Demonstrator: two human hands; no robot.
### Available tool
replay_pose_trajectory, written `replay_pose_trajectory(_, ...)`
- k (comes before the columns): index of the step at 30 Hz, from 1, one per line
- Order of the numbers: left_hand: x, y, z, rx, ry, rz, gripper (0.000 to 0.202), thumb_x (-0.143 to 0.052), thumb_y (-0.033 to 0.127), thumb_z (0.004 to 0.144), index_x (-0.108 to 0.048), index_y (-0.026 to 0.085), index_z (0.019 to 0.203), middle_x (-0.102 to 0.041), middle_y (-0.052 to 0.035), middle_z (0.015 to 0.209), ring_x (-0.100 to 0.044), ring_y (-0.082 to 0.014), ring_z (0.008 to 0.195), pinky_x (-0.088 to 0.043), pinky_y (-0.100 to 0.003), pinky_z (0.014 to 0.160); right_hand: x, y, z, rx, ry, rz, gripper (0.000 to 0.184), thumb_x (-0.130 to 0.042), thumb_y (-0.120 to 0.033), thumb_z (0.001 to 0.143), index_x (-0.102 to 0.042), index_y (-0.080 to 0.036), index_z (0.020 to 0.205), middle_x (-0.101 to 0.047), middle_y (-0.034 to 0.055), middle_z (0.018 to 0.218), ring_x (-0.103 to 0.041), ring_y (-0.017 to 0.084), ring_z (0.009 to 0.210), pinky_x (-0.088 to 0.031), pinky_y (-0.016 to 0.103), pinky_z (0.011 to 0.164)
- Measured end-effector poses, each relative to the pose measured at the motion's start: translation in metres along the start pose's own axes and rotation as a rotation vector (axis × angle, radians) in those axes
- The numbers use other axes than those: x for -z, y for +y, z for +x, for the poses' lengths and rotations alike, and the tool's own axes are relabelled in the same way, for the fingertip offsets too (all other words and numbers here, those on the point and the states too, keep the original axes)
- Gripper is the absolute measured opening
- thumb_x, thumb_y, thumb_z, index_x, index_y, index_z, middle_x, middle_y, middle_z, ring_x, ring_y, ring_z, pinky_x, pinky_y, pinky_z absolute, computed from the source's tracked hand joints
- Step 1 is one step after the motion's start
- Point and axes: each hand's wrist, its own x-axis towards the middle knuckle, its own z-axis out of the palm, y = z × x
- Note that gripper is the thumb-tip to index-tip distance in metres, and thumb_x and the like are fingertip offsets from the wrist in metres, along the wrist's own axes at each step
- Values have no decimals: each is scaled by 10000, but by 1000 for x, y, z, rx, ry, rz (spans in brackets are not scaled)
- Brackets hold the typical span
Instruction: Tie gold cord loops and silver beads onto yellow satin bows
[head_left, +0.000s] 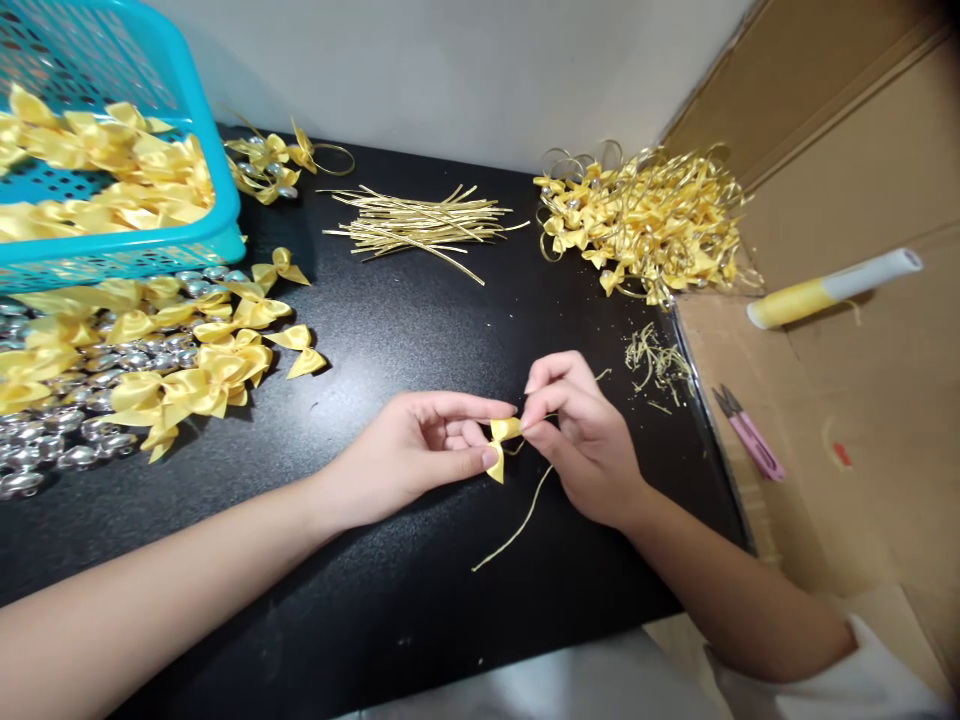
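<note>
Between thumb and forefinger, my left hand (427,440) pinches a small yellow ribbon bow (501,440) above the black tabletop. My right hand (581,435) is closed in a pinch at the bow's right side. From around its fingers a thin gold cord (525,520) trails down to the left, with another short end showing above the knuckles. The fingertips hide where cord and bow meet, so I cannot tell whether they are tied together. Several loose yellow bows (225,365) lie on the left, among silver beads (82,440).
A turquoise basket (217,190) of yellow bows stands at the back left. Cut gold cords (420,225) lie in the middle back. Looped bows (645,220) are heaped at the back right, near cord scraps (656,365), pink snips (750,435) and a yellow-white tube (832,290) on cardboard.
</note>
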Motion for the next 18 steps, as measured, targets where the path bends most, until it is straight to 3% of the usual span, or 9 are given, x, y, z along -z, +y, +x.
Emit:
replay_pose_trajectory(2,0,0,0,-2,12,0,351,-784,145,718,-734,154,1066,-670,19,663,-556,-53,594,-453,-170,616,2,2,0,-1,-6,39,54,-626,-248,892,-625,-254,946,-552,37,1028,-532,191,1025,-422,424,949)
replay_pose_trajectory(4,0,0,0,-18,16,-11,337,-782,133,712,-734,151,1046,-671,22,660,-551,-51,589,-448,-166,605,3,5,1,-20,-54,43,237,-699,-262,840,-625,-271,1065,-562,50,1107,-530,210,1083,-417,446,981)
replay_pose_trajectory(6,0,0,0,-32,13,-16,313,-783,134,711,-738,147,1020,-671,22,660,-550,-52,592,-447,-166,604,2,8,2,-52,-81,37,300,-727,-244,813,-634,-272,1097,-571,52,1123,-536,211,1094,-418,456,994)
replay_pose_trajectory(12,0,0,1,-43,-24,15,323,-769,160,738,-736,159,1060,-672,17,688,-548,-46,617,-442,-158,623,-3,11,3,-104,-35,14,93,-699,-200,821,-694,-254,896,-609,30,1027,-580,187,1017,-464,429,935)
replay_pose_trajectory(18,0,-4,0,-116,-37,119,263,-728,191,789,-744,176,1051,-666,1,746,-548,-61,649,-451,-174,627,-10,-3,3,59,164,-312,71,-734,-177,762,-688,-227,782,-629,12,849,-579,164,828,-480,364,779)
